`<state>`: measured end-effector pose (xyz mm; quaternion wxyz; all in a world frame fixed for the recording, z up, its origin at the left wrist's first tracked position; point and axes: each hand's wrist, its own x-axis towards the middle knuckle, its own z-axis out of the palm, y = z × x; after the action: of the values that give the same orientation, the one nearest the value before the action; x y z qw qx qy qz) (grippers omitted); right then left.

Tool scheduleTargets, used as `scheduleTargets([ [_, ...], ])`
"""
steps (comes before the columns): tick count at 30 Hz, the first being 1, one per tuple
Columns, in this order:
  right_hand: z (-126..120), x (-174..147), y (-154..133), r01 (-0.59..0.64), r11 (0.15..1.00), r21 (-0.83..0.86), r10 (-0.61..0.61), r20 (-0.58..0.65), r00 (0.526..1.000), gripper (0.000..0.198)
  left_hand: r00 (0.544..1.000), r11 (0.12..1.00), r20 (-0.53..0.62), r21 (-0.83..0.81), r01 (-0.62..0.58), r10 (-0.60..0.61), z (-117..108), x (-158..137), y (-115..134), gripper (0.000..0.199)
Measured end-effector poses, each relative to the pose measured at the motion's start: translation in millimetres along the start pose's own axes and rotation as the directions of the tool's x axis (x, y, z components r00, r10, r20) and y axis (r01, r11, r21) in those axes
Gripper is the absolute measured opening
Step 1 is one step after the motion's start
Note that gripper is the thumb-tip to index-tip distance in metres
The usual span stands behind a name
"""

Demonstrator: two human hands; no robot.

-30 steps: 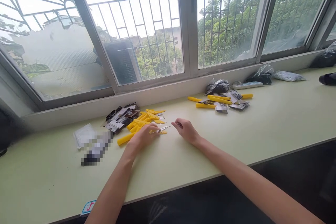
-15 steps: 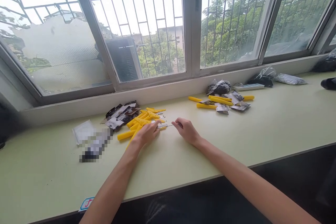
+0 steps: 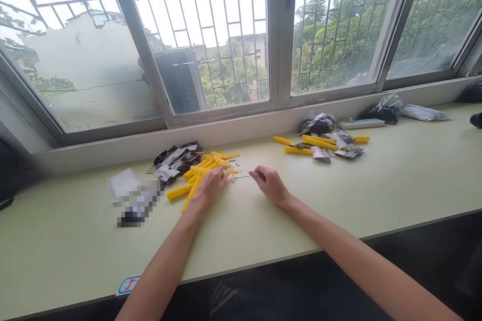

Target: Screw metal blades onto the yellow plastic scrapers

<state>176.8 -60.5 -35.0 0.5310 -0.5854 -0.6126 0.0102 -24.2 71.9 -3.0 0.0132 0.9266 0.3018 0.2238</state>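
One rod [image 3: 242, 177] stayed pinched in the right hand [image 3: 269, 184]. The left hand [image 3: 213, 185], curled, had neared yellow pieces [image 3: 179, 191], hold unclear.

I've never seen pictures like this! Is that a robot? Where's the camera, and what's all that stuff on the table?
No robot here: these are a person's two bare hands. The camera is worn on the person's head, so you look forward and down, almost as they do.

The right hand pinches a thin rod. The left hand is at a pile of yellow pieces; its fingers hide whatever it may be holding. Small shiny bits lie near its fingertips.

On the pale green table there are also dark packets behind the pile, a clear bag to the left, and more yellow sticks farther right, below the window.
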Motion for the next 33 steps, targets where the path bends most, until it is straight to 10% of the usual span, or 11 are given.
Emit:
scheduleTargets([
  [7,10,8,12,-0.087,0.989,-0.118,0.104,0.143,0.984,0.035,0.967,0.972,-0.222,0.166,0.167,-0.128,-16,-6,6,0.035],
  [13,28,44,29,-0.232,0.96,-0.16,0.246,0.078,0.966,0.044,0.867,0.831,-0.007,0.28,0.48,-0.499,-5,-26,10,0.085],
  [20,-7,31,55,-0.263,0.962,0.071,0.271,-0.142,0.952,0.047,0.956,0.894,-0.087,0.339,0.292,-0.28,22,1,-30,0.065],
  [28,-125,7,108,-0.444,0.747,-0.494,0.214,-0.454,0.865,0.03,0.978,0.983,-0.207,0.18,0.046,-0.007,31,25,-66,0.059],
  [30,-146,5,116,-0.554,0.62,-0.556,0.265,-0.516,0.814,0.037,0.968,0.989,-0.247,0.149,0.0,0.037,30,25,-63,0.062],
  [33,-164,9,129,-0.785,0.434,-0.441,0.507,-0.601,0.618,0.047,0.94,0.99,-0.326,0.118,-0.07,0.106,27,18,-47,0.053],
])
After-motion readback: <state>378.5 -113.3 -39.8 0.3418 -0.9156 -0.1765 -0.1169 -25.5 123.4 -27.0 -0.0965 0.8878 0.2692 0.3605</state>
